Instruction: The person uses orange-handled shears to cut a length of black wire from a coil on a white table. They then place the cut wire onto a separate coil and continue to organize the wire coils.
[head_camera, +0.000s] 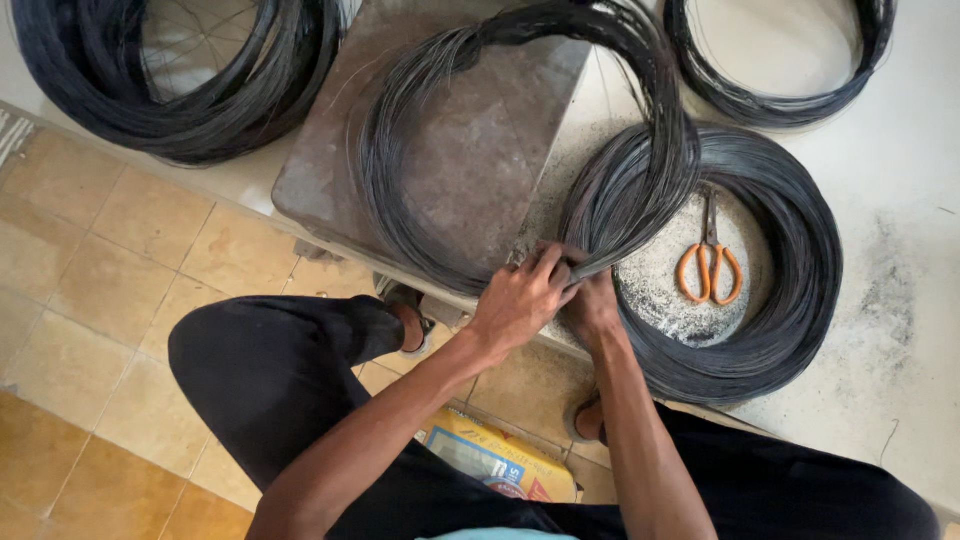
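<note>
At the far left, at 10 o'clock from our hands, a large dark wire coil (175, 90) lies flat on the pale work surface (900, 300), well apart from the work.

Next, a grey square block (440, 170) sits at 11 o'clock. A thin hoop of wire strands (400, 210) rests across its top. This hoop arches over at 12 o'clock and comes down to our hands at its lower right end.

Our left hand (520, 300) is closed around the gathered strands where the hoop ends, fingers wrapped over the bundle. Our right hand (592, 305) lies just beside it and partly beneath it; we cannot tell whether its fingers are closed on the wire, because the left hand covers them.

The governing relation: the gripped bundle leaves our fingers toward 1 o'clock, and its long axis runs up and to the right before curving back left over the block. The left hand is the nearer to the free hoop.

Right of the hands, a thick wire coil (800, 250) lies flat from 1 to 4 o'clock, touching the right hand. Orange-handled scissors (708, 262) lie inside it at 3 o'clock. Another coil (780, 95) lies at 1 o'clock, further off.
</note>
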